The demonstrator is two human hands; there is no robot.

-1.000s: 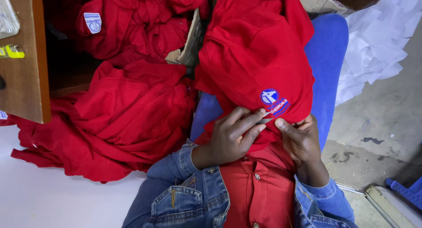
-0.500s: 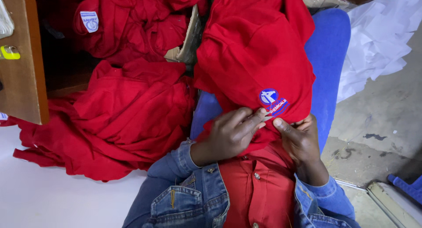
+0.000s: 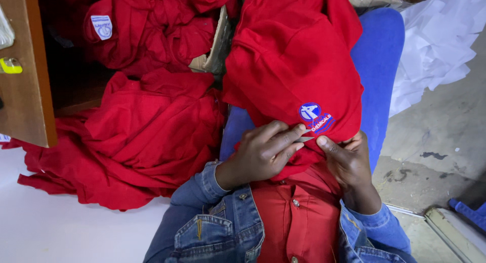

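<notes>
Nearest, denim sleeves and a red buttoned shirt front, worn. Just beyond, left hand [image 3: 266, 151] curled over the lower fold of the red garment [image 3: 293, 60], fingers together, pinching a small pale sliver [image 3: 304, 139] at the tips; what the sliver is, too small to tell. Right hand [image 3: 347, 159] closed on the same fold from the other side, thumb pressed up beside the embroidered badge [image 3: 315, 117], fingers tucked under the cloth and hidden. Garment draped over the lap and running up and away, badge just above the two hands.

Soft, light, limp cloth by the look of it; likely to slump and slide wherever unsupported, not fragile. Stitched badge probably the stiffest patch, so best held at the fold just below and beside it, cloth pulled taut between both hands.

Behind the garment, a blue seat [image 3: 377, 65], edges showing either side. Left, a heap of red garments [image 3: 131, 141] spilling onto a pale surface [image 3: 61, 232], touching the lap garment's edge. Further left, a wooden panel [image 3: 25, 75] with a hard corner. Far, more red clothes [image 3: 147, 25] in a box. Right, white sheets [image 3: 435, 45] and bare concrete floor [image 3: 435, 141]: the open room there.
</notes>
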